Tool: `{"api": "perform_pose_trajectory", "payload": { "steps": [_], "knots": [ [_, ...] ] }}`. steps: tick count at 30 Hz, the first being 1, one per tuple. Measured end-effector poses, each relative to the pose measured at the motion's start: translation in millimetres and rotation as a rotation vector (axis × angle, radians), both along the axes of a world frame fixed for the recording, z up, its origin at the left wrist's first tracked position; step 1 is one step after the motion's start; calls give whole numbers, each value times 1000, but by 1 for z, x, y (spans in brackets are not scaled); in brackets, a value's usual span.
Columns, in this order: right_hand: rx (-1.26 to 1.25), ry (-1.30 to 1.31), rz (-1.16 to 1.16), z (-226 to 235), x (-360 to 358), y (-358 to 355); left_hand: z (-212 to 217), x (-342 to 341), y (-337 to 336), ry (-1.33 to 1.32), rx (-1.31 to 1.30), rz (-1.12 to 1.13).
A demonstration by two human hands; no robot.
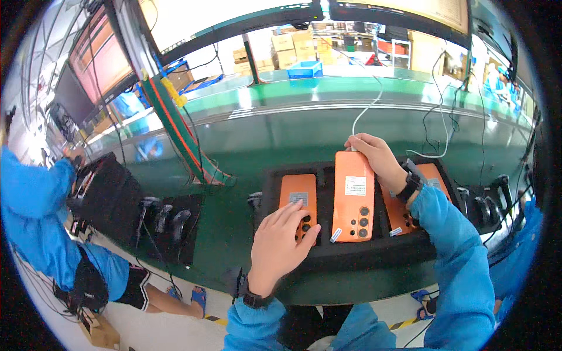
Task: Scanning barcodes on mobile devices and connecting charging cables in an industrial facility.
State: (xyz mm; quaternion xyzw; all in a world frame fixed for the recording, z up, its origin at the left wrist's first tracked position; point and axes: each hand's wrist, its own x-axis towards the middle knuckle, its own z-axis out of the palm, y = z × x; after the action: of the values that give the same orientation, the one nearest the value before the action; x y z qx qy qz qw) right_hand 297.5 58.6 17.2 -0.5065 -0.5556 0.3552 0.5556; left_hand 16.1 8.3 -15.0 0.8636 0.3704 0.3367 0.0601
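On the green bench, near its front edge, a black foam tray (328,251) holds three orange phones lying back-side up in separate slots. The middle phone (353,196) has a white cable (366,108) at its far end, where the right hand (374,155) is closed around the phone's top edge and the plug; whether the plug is fully seated cannot be told. The left hand (282,240) rests with fingers loosely spread on the near end of the left phone (299,202), pressing it down, not gripping it. The right phone (430,175) is mostly hidden under the right forearm.

Judgement: work appears to be at the middle unit, cable connection in hand; left and right units show no cable, so they seem either done or pending, and the view does not settle which.

Surroundings: a second black tray with dark handsets (167,219) lies toward the left edge, and a co-worker's blue sleeve (35,205) is beyond it. Loose black cables (433,126) trail across the bench behind the tray and could snag the white lead.
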Motion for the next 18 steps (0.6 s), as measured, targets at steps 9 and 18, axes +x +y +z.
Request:
{"api": "perform_pose_trajectory", "payload": {
  "steps": [9, 18],
  "knots": [
    [-129, 178, 81, -11, -9, -11, -1, -2, -2, -7, -10, -25],
    [-140, 226, 97, -8, -10, -9, 1, -2, 0, -7, -19, -21]
  ]
}}
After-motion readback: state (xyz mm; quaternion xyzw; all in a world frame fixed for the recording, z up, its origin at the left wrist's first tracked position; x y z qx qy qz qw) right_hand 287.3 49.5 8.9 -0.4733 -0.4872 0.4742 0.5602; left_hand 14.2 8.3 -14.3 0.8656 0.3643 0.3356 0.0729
